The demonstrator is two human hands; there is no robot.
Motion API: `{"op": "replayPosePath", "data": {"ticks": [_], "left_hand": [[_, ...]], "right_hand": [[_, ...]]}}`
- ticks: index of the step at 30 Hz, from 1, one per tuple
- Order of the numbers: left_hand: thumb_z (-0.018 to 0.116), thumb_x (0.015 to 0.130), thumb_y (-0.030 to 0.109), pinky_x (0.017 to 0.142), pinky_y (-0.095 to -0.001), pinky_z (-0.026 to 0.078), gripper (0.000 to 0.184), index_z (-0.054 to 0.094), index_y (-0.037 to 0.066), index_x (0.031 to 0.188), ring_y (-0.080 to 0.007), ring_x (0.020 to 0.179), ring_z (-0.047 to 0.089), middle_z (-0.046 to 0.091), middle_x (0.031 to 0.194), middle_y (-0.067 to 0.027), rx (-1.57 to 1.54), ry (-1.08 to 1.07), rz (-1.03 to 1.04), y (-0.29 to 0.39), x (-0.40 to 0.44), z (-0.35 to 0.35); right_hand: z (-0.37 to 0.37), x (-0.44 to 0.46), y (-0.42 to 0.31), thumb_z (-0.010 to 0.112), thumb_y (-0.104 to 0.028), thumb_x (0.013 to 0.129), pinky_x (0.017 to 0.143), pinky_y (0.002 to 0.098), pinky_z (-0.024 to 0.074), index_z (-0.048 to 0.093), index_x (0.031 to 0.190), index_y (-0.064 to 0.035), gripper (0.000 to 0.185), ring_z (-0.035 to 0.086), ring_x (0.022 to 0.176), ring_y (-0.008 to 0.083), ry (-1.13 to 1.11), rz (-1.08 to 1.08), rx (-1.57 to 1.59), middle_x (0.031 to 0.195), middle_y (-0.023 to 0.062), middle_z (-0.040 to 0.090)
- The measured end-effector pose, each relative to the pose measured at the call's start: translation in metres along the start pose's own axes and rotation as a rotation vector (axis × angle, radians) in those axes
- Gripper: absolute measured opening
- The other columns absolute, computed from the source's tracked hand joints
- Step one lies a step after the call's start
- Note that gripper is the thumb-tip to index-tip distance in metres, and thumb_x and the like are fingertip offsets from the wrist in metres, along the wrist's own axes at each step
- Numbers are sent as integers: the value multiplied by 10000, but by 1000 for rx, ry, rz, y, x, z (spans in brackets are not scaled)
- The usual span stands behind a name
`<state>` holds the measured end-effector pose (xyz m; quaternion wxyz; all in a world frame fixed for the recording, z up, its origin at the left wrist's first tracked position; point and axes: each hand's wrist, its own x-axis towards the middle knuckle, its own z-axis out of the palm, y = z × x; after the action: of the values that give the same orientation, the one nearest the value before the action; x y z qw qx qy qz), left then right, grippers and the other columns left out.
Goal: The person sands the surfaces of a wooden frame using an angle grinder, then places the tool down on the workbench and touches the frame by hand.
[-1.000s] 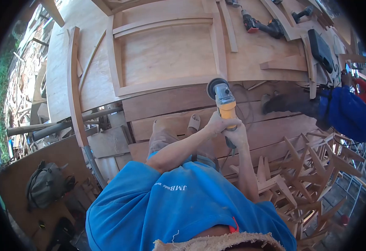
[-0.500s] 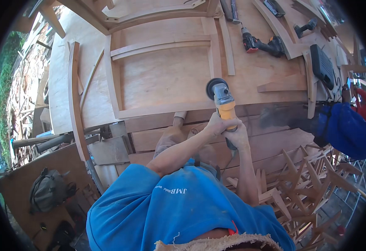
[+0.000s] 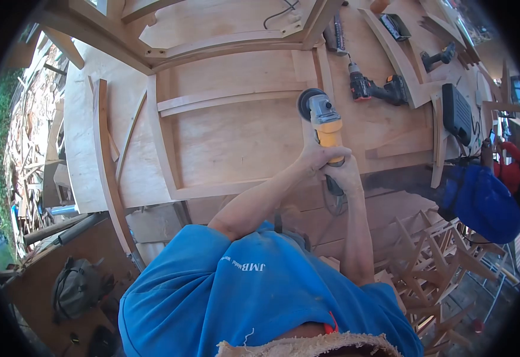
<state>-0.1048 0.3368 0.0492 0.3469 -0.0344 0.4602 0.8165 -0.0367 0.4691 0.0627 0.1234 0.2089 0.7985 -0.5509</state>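
Both of my hands are wrapped round a yellow and grey angle grinder, which points away from me over the workbench. My left hand grips the yellow body. Closer to me, my right hand is closed round the dark rear end, where a cord hangs down. The grinder's dark round disc is over the right side of a wooden frame that lies flat on the bench; whether it touches the wood I cannot tell.
Another wooden frame stands at the back of the bench. A cordless drill, curved wood pieces and a dark case lie to the right. Stacked wooden parts fill the lower right. A blue-clad person is beyond them.
The grinder and both hands have moved forward along the frame's right side. My view has shifted, so the bench sits lower in it. Both hands keep their grip.
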Motion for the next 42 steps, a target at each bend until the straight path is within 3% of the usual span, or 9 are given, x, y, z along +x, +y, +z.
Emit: {"op": "replayPosePath", "data": {"ticks": [7, 10, 12, 15, 19, 25, 30, 38, 42], "left_hand": [[961, 759, 209, 819, -345, 608, 613, 692, 15, 1275, -175, 969, 728, 754, 1093, -94, 100, -117, -195, 41, 3, -26], [956, 784, 202, 795, -331, 597, 520, 758, -2, 1219, -164, 985, 729, 771, 1078, -97, 527, -159, -268, 90, -54, -58], [944, 807, 128, 748, -305, 577, 331, 803, -19, 1068, -161, 928, 725, 776, 1028, -92, 429, -230, -69, 138, -108, -47], [946, 777, 31, 667, -278, 529, 313, 809, -40, 1049, -184, 787, 699, 767, 977, -122, 103, -459, 540, 174, -168, -9], [895, 877, 109, 647, -309, 524, 195, 827, 43, 1048, -169, 773, 705, 749, 953, -77, -92, -663, 922, 193, -206, 39], [840, 912, 42, 587, -356, 531, 131, 805, -73, 965, -247, 688, 655, 716, 894, -179, -388, -434, 1430, 166, -224, 100], [839, 898, 60, 510, -336, 429, 110, 791, -19, 958, -209, 643, 659, 723, 869, -157, -73, -461, 1385, 177, -257, 72], [874, 870, 87, 549, -310, 463, 166, 790, -15, 971, -180, 670, 663, 735, 872, -129, 0, -364, 1370, 189, -277, 95], [892, 859, 107, 581, -297, 483, 191, 794, -3, 980, -158, 698, 667, 744, 884, -103, 70, -386, 1373, 190, -282, 103]], "right_hand": [[2, 6, -41, 869, -84, 775, 800, 330, 597, 697, 1205, 17, 474, 732, 958, 148, -35, -27, 204, 1059, 81, 765], [-4, -18, -38, 898, -130, 802, 745, 293, 583, 676, 1210, 9, 485, 720, 840, 141, -5, -27, 174, 1001, 54, 746], [-14, -31, -33, 879, -127, 799, 820, 320, 584, 675, 1256, 16, 520, 724, 917, 155, 5, -12, 62, 1035, 69, 753], [-16, -53, -42, 864, -113, 790, 795, 306, 570, 688, 1187, 7, 451, 709, 860, 144, -57, 63, 155, 975, 54, 740], [-18, -84, -40, 847, -101, 783, 752, 285, 550, 680, 1097, -2, 370, 688, 791, 119, -74, 121, 97, 898, 34, 722], [-12, -104, -19, 833, -93, 780, 742, 285, 559, 671, 1114, 4, 384, 698, 773, 126, -193, 57, 135, 885, 41, 725], [-3, -103, -18, 844, -102, 783, 754, 289, 568, 673, 1130, -2, 400, 705, 798, 128, -337, 38, 167, 907, 50, 729], [28, -76, -54, 913, -160, 790, 915, 320, 571, 678, 1313, -3, 595, 711, 1027, 151, -481, -37, 103, 1147, 57, 759], [51, -44, -55, 856, -156, 849, 857, 321, 563, 678, 1285, 9, 499, 686, 956, 153, -544, -294, 158, 1092, 57, 754]]}}
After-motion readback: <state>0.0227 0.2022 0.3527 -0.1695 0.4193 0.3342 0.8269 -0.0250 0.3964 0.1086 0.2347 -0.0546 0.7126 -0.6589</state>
